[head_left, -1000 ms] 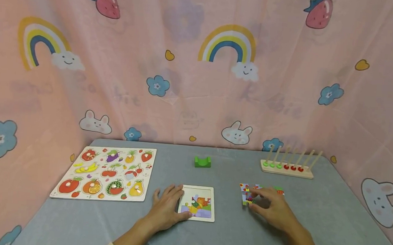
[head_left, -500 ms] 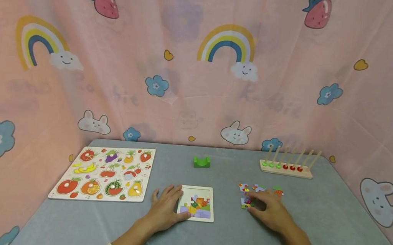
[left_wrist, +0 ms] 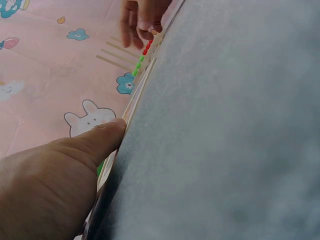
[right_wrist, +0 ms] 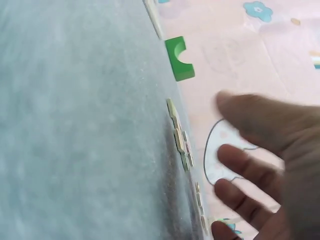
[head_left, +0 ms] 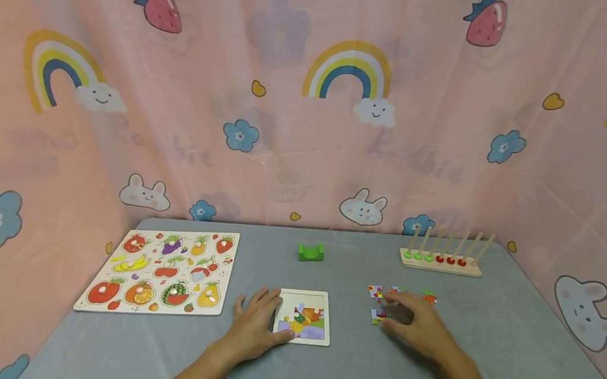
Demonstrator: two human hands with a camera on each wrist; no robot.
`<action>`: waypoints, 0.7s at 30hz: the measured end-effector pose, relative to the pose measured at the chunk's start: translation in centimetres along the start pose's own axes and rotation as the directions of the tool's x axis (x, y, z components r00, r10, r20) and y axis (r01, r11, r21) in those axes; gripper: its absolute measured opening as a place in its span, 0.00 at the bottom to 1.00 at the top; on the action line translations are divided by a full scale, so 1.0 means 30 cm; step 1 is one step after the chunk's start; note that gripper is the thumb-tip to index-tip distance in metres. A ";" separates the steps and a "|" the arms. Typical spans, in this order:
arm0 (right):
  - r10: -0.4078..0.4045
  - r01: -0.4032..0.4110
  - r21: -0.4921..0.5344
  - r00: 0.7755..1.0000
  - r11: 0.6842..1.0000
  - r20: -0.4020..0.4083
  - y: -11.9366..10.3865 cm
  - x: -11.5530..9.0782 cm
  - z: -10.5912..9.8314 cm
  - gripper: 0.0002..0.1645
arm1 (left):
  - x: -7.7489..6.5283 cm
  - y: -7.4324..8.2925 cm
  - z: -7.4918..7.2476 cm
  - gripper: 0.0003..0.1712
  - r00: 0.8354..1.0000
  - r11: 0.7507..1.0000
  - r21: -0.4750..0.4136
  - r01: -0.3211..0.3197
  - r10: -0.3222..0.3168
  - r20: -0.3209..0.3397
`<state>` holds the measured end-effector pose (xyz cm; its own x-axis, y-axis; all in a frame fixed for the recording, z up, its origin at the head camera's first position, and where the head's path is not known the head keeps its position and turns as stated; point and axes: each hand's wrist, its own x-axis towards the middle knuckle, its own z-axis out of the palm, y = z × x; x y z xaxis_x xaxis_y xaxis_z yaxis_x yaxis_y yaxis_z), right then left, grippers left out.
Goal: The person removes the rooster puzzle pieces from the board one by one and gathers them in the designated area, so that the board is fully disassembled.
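My left hand [head_left: 254, 327] rests at the left side of a small wooden jigsaw tray [head_left: 300, 339], fingers by its upper left corner and thumb on its lower edge. In the left wrist view the straight thumb [left_wrist: 102, 141] presses on the rim. Joined pieces [head_left: 309, 331] with a cartoon picture fill the lower part of the tray. To the right, my right hand [head_left: 423, 327] hovers over loose jigsaw pieces [head_left: 375, 292], thumb and fingers apart. The right wrist view shows nothing between its fingers. One piece [head_left: 377, 317] lies by the thumb tip; the hand partly hides others.
A fruit peg puzzle board [head_left: 155, 270] lies at the left. Behind the tray stands a green notched block [head_left: 311, 252]. At the back right is a wooden peg rack [head_left: 439, 267] with green and red beads. A printed pink curtain [head_left: 285, 152] hangs behind the table.
Two loose pieces that lay against each other now have a gap between them, the lower one nearer me. My right hand has shifted slightly toward me. The left hand keeps its place.
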<state>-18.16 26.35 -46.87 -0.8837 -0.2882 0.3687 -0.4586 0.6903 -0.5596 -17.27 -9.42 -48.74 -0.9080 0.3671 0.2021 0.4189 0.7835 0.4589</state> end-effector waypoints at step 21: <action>-0.057 0.061 0.078 0.997 0.995 -0.053 -0.170 0.055 -0.098 0.32 | 0.002 0.001 0.001 0.42 1.000 1.000 -0.008 0.006 -0.006 0.003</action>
<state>-17.01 24.31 -41.25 -0.8501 -0.2910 0.4388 -0.5172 0.6179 -0.5922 -17.32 -9.37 -48.74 -0.9103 0.3643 0.1964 0.4135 0.7814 0.4673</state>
